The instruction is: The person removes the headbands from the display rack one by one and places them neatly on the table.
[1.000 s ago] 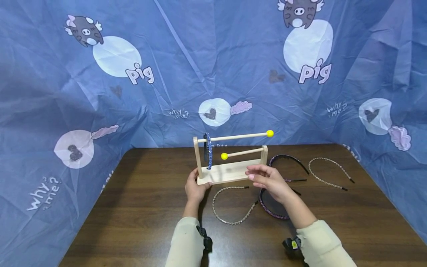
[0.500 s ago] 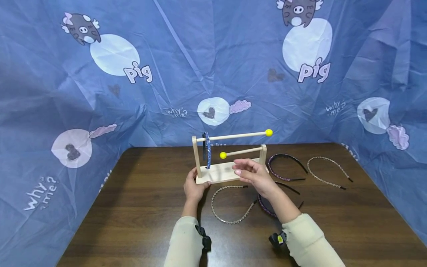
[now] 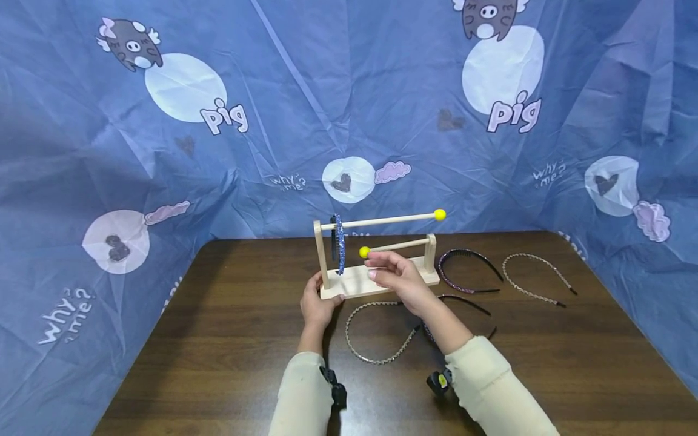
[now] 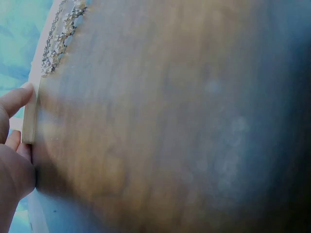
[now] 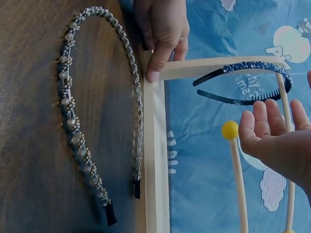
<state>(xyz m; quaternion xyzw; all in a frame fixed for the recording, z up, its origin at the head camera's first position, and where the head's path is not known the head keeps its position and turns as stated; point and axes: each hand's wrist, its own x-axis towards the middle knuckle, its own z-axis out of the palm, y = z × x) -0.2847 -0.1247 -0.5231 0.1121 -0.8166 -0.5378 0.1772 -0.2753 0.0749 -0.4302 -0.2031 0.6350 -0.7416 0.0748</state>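
Observation:
A light wooden headband stand (image 3: 354,282) has two rods tipped with yellow balls. Its left end is held by my left hand (image 3: 317,306), thumb on the front edge of the base, as the left wrist view also shows. A glittery blue headband (image 3: 341,245) hangs on the upper rod, close to the left post. My right hand (image 3: 400,280) hovers before the base, near the yellow ball (image 3: 364,252) of the lower rod. It holds nothing, and its fingers are loosely bent in the right wrist view. A beaded headband (image 5: 138,116) lies in front of the stand.
Purple glittery headbands, one at the back (image 3: 455,286) and one partly behind my right forearm (image 3: 466,300), lie to the right. Farther right is another beaded headband (image 3: 529,294). A blue printed cloth (image 3: 283,121) hangs behind the brown table (image 3: 229,339).
My right hand has moved left along the front of the stand, from its right end toward the lower rod's yellow ball. My left hand keeps its hold on the base.

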